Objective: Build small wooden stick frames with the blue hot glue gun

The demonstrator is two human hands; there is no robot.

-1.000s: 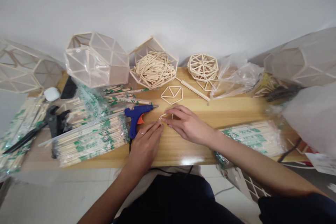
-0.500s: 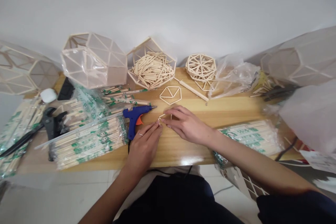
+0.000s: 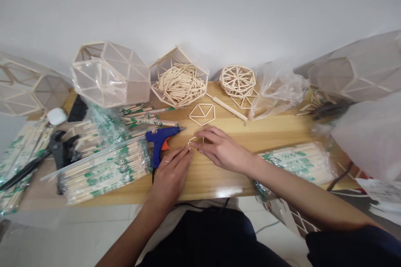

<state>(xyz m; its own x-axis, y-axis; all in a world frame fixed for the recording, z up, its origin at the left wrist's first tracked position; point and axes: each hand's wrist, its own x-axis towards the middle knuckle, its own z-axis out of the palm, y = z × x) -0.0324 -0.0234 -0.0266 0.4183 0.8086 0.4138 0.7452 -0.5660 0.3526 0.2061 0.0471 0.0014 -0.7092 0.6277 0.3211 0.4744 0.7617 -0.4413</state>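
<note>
My left hand (image 3: pixel 171 173), a ring on one finger, has its fingers pressed together at the near left corner of a small wooden stick frame (image 3: pixel 192 138). Opposite it, my right hand (image 3: pixel 226 151) reaches in from the right, thumb and fingers pinched at the same corner. Much of this frame is hidden under the right fingers. Just beyond lies a flat five-sided stick frame (image 3: pixel 202 114) with inner struts. A blue glue gun (image 3: pixel 160 138) with an orange trigger rests left of the frame, close to my left hand.
A stick-built bowl (image 3: pixel 153 87) holds many short sticks. Near it are a stick ball (image 3: pixel 238 81) and a large covered polyhedron (image 3: pixel 111 75). Chopstick packs (image 3: pixel 109 171) lie left, another pack (image 3: pixel 297 162) right. A black cutter (image 3: pixel 59 150) sits far left, a plastic bag (image 3: pixel 275 87) at back.
The view has shifted very slightly. Both hands stay at the same corner of the small stick frame, with hardly any visible movement.
</note>
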